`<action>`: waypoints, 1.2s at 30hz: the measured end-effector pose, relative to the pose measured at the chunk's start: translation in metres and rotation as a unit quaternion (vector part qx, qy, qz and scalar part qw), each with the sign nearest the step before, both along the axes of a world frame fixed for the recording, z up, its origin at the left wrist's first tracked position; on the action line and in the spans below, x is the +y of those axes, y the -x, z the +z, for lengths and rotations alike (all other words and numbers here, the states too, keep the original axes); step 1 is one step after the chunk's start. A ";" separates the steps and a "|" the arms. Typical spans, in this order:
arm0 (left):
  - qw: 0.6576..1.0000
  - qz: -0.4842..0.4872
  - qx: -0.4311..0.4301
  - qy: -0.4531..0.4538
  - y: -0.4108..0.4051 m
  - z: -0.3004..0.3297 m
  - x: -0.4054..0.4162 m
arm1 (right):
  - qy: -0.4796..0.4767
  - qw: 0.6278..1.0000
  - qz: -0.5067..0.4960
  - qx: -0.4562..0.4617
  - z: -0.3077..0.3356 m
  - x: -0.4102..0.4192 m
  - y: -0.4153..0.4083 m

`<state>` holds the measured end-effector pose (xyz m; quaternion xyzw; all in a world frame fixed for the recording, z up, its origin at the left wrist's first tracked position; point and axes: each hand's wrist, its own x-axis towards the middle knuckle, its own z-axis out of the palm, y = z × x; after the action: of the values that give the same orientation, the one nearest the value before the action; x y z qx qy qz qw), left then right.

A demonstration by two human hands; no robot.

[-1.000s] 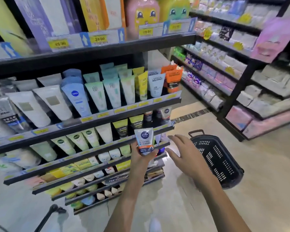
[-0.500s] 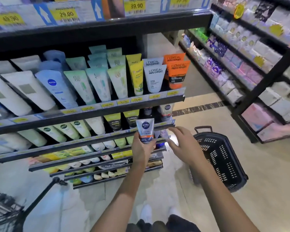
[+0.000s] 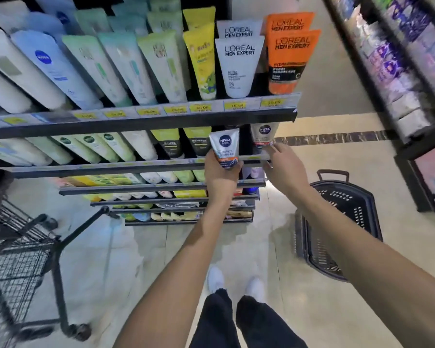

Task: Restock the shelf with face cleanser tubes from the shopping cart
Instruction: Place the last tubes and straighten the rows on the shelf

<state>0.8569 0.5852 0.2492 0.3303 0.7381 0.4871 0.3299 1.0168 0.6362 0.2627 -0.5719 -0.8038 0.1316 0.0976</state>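
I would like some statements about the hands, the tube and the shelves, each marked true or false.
1. The left hand grips a Nivea Men tube. True.
2. The right hand holds an orange L'Oreal tube. False: it holds nothing; its fingers reach toward the shelf edge.
3. A black basket stands on the floor to the right. True.
4. The orange L'Oreal tubes are on the shelf below the held tube. False: they are on the shelf above.
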 end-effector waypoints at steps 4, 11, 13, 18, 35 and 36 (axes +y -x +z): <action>0.998 0.012 0.058 0.017 -0.007 -0.009 0.020 | -0.021 1.000 0.013 0.006 -0.017 0.013 -0.003; 0.995 0.031 0.087 -0.023 -0.010 -0.018 0.035 | -0.075 0.996 0.043 0.004 -0.037 0.020 -0.005; 0.994 0.038 0.097 -0.033 -0.011 -0.018 0.039 | -0.079 0.996 0.048 0.011 -0.039 0.020 -0.006; 0.993 0.043 0.101 -0.043 -0.015 -0.014 0.053 | -0.075 0.996 0.041 0.023 -0.043 0.022 -0.006; 0.981 0.040 0.187 0.016 -0.024 -0.033 0.072 | -0.065 0.998 0.014 0.023 -0.054 0.029 -0.008; 0.980 0.043 0.194 0.023 -0.025 -0.032 0.072 | -0.067 0.997 0.014 0.024 -0.054 0.029 -0.008</action>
<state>0.8820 0.6573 0.2167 0.3791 0.8126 0.4101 0.1670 1.0251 0.6649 0.2082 -0.5495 -0.8160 0.0927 0.1534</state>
